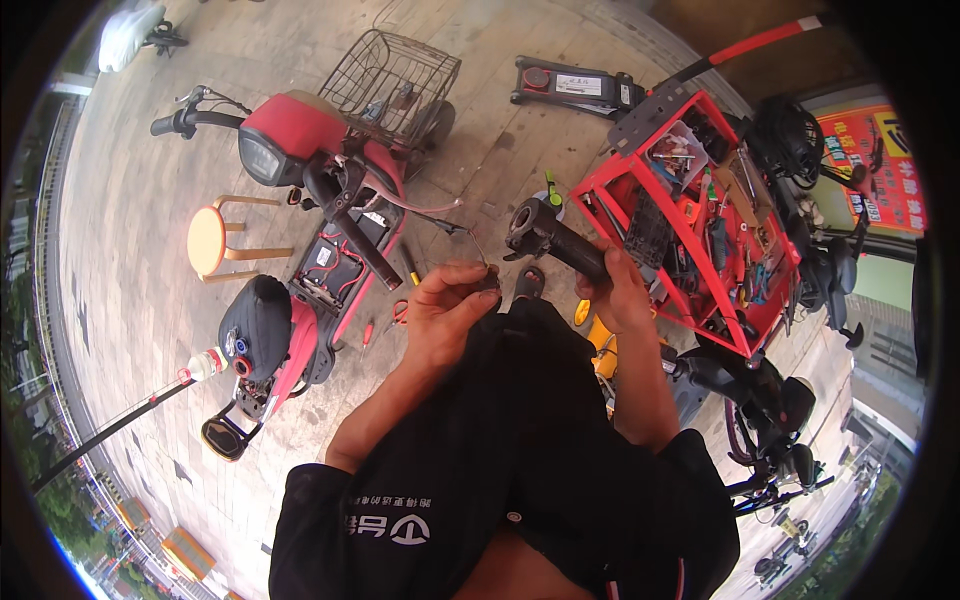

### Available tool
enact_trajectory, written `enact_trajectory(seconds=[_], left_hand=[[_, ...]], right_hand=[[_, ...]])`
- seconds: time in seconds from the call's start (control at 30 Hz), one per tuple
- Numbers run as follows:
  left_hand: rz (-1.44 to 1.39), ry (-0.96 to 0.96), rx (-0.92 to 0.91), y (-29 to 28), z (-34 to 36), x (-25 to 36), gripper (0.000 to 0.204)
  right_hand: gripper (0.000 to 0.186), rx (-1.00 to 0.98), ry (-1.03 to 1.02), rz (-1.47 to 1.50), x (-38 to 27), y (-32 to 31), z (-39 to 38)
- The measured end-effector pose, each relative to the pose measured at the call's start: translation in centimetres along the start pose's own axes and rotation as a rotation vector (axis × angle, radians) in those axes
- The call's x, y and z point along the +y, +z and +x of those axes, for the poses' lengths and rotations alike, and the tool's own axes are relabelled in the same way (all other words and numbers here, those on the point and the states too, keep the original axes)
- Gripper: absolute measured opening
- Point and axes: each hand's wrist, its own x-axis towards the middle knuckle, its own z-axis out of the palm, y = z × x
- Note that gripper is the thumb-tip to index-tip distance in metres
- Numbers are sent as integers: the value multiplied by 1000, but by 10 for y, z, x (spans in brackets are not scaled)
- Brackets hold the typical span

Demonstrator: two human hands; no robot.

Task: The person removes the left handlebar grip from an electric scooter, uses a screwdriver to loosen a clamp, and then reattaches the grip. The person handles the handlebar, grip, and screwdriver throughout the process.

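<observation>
My right hand (622,290) is wrapped round the lower end of a black twist grip (562,243), whose ring-shaped housing points up and to the left. With thumb and fingertips pressed together, my left hand (455,305) pinches the end of a thin cable (474,238). That cable runs back toward the handlebar of a red electric scooter (375,165). What exactly sits between the left fingertips is too small to make out. The two hands are apart, in front of my dark shirt. The scooter's bare handlebar end (365,255) lies to the left of the left hand.
A red tool cart (690,290) full of tools stands at the right, with a floor jack (578,86) beyond it. Left of the scooter is a wooden stool (207,244). A red screwdriver (367,336) and red-handled pliers (400,312) lie on the paving.
</observation>
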Motion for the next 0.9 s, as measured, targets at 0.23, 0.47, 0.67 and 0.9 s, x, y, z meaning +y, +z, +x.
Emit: enact_trajectory(seconds=[0.23, 0.47, 0.67, 0.9], left_hand=[[4, -37, 2, 0, 0, -1, 28], [23, -32, 42, 1, 0, -3, 30], [81, 57, 34, -3, -2, -3, 30], [77, 68, 78, -4, -3, -1, 30]], right_hand=[[43, -41, 25, 60, -2, -6, 0], [44, -52, 17, 58, -2, -6, 2], [41, -79, 32, 24, -1, -7, 5], [43, -42, 33, 37, 2, -2, 7]])
